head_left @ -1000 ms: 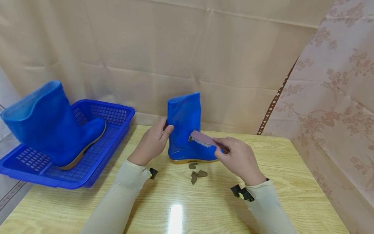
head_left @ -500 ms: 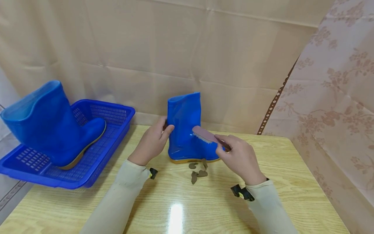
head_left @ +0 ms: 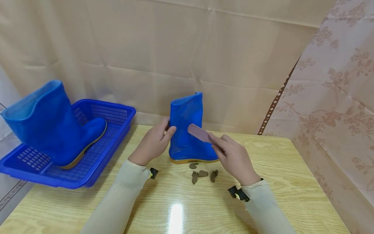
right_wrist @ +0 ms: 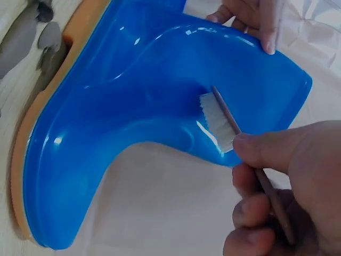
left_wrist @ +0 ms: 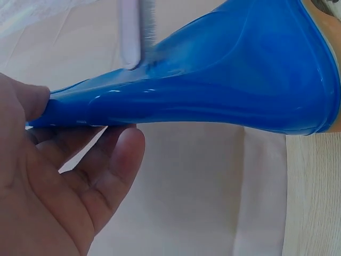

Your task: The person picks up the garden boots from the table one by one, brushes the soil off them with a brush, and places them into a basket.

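A blue rain boot with a tan sole stands on the table, toe to the right. My left hand grips the back of its shaft, thumb on the near side and fingers behind, as the left wrist view shows. In my right hand is a brush with a pinkish back, held by its handle. Its pale bristles meet the front side of the boot's shaft in the right wrist view. Several brown flakes of dried mud lie on the table before the sole.
A blue plastic basket stands at the left, holding a second blue boot that leans. The wooden table runs back to a beige curtain; patterned cloth hangs at the right.
A piece of mud has dropped off the boot and now lies right of the other flakes. The brush has shifted left and turned, hiding its bristles from the head view. The boot's top leans slightly right.
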